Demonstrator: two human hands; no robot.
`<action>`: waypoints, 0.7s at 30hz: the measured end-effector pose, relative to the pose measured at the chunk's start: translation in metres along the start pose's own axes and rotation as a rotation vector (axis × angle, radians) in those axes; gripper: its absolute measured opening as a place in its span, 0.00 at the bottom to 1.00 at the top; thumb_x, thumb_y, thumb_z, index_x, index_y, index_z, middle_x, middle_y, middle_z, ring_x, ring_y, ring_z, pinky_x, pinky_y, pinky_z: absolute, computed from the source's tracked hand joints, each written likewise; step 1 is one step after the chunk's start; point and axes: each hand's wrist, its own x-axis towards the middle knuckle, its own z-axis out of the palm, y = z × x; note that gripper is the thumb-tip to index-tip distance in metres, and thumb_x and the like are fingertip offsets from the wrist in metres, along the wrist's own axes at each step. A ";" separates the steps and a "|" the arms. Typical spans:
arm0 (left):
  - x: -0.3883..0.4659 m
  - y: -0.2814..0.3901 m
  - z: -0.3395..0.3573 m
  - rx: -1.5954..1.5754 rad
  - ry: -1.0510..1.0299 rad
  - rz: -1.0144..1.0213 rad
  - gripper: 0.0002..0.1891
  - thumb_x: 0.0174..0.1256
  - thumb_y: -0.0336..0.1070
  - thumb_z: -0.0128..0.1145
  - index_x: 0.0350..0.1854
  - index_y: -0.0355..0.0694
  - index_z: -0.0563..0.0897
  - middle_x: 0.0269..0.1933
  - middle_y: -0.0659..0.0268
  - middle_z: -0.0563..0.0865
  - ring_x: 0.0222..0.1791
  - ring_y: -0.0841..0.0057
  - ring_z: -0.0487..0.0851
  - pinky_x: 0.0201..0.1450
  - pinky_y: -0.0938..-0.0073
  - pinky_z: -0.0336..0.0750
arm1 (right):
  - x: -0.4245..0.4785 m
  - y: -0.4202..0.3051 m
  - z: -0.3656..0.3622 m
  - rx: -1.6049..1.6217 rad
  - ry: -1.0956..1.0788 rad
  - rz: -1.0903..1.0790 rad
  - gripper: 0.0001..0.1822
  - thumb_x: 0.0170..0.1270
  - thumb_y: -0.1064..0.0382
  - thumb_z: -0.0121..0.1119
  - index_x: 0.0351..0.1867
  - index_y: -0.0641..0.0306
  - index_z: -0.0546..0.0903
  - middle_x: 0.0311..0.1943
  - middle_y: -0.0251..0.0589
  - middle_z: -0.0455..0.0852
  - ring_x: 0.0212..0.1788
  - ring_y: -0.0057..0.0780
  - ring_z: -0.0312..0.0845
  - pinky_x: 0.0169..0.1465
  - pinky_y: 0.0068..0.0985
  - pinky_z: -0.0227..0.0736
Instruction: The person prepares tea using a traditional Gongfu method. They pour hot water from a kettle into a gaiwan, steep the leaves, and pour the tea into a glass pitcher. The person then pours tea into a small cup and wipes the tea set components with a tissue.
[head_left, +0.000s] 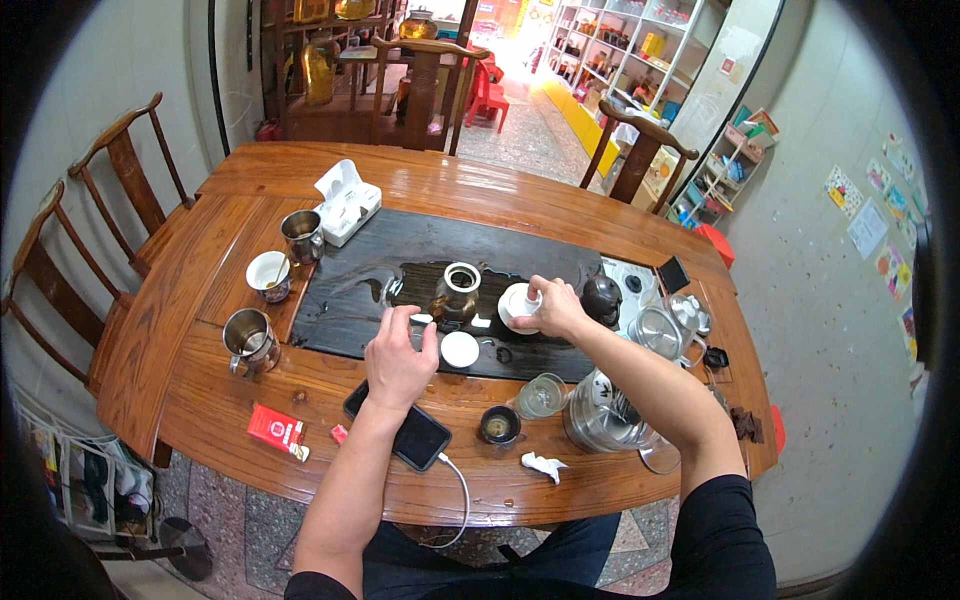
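Observation:
My right hand (553, 309) grips a white lidded gaiwan (516, 319) over the wet black tea tray (352, 262), its thumb and fingers at the lid and rim. To the left of the gaiwan, a glass pitcher (454, 306) with a white-rimmed strainer (461, 276) stands upright. A round white lid or saucer (460, 349) lies in front of that pitcher. My left hand (397, 356) is at the tray's front edge, fingers apart and nothing seen between them. It is nearest to the white disc and the pitcher. A dark round teapot (601, 300) sits beyond my right hand.
Metal mugs (251, 341) and a patterned bowl (268, 276) stand left, by a tissue pack (349, 206). In front lie a phone (421, 436) with a white cable, a red box (276, 429), a dark cup (500, 425) and a glass cup (541, 396). Glass kettles (656, 334) crowd the right.

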 end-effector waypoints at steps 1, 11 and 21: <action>0.000 0.001 0.001 -0.015 0.012 0.001 0.15 0.58 0.31 0.67 0.46 0.36 0.80 0.32 0.59 0.79 0.31 0.62 0.81 0.35 0.62 0.77 | 0.002 0.003 0.003 0.015 0.008 0.009 0.35 0.40 0.41 0.83 0.46 0.59 0.81 0.49 0.54 0.81 0.56 0.54 0.76 0.57 0.45 0.75; -0.001 -0.003 0.000 -0.018 -0.001 -0.009 0.14 0.60 0.33 0.66 0.46 0.37 0.80 0.35 0.58 0.81 0.31 0.59 0.83 0.34 0.60 0.78 | 0.008 0.013 0.016 0.128 0.065 0.007 0.33 0.36 0.47 0.85 0.43 0.58 0.81 0.47 0.60 0.80 0.54 0.57 0.76 0.56 0.46 0.75; -0.001 -0.009 0.000 -0.010 -0.027 -0.037 0.14 0.62 0.36 0.65 0.47 0.38 0.78 0.43 0.55 0.84 0.38 0.48 0.86 0.39 0.53 0.81 | 0.023 -0.018 -0.027 0.133 0.006 -0.122 0.31 0.35 0.49 0.83 0.40 0.62 0.82 0.45 0.60 0.84 0.55 0.56 0.75 0.58 0.45 0.73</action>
